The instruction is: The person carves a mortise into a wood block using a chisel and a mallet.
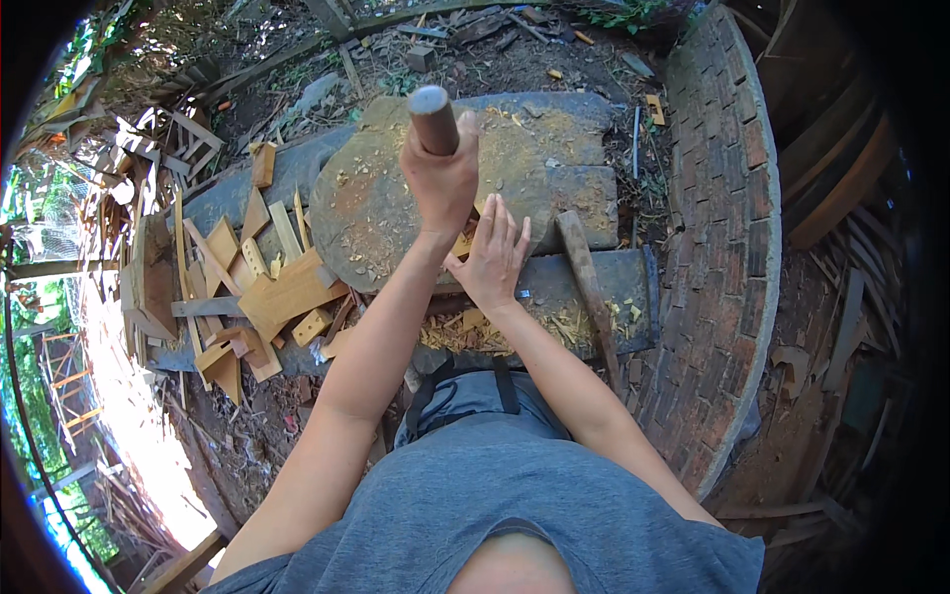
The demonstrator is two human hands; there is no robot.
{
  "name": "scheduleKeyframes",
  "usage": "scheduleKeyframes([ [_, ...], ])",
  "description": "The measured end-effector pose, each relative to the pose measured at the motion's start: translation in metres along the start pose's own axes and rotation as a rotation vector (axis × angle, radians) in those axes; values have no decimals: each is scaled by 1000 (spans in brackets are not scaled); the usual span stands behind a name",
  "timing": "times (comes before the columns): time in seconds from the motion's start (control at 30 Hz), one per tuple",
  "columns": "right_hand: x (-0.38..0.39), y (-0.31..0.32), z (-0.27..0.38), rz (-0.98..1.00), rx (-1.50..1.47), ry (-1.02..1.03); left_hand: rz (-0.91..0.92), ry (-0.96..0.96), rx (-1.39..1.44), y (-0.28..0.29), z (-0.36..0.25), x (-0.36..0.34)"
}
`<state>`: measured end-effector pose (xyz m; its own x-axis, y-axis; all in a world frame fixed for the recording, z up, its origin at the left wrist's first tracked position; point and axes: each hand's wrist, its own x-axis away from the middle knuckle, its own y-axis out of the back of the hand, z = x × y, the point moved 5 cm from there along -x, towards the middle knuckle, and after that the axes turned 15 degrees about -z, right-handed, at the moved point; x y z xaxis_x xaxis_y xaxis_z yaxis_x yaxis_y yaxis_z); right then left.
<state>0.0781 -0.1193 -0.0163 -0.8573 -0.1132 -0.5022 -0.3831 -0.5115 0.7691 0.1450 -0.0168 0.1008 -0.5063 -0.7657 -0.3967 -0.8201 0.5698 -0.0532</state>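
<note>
My left hand [442,183] is raised over a round chopping block [366,218] and wraps around a thick brown tool handle [433,124]. The handle's rounded end points up toward me; the tool's other end is hidden behind the hand and forearm. Lower and to the right, my right hand [492,257] has its fingers stretched out and slightly apart near the block's front edge. A bit of yellowish wood [462,246] shows between the two hands, beside the right thumb; whether the thumb touches it I cannot tell.
Cut wood pieces [287,297] are heaped at the left. A long wooden stick [586,282] leans on the dark bench [554,287] at the right. Shavings [475,332] litter the bench's near side. A brick wall [717,257] curves along the right.
</note>
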Motion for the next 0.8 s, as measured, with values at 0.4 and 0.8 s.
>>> scheduleKeyframes([
  [0.4, 1, -4, 1, -30, -91, 60, -104, 410, -99, -16, 138, -80],
  [0.8, 2, -5, -9, 23, -134, 60, -169, 585, -74, 5, 142, -70],
])
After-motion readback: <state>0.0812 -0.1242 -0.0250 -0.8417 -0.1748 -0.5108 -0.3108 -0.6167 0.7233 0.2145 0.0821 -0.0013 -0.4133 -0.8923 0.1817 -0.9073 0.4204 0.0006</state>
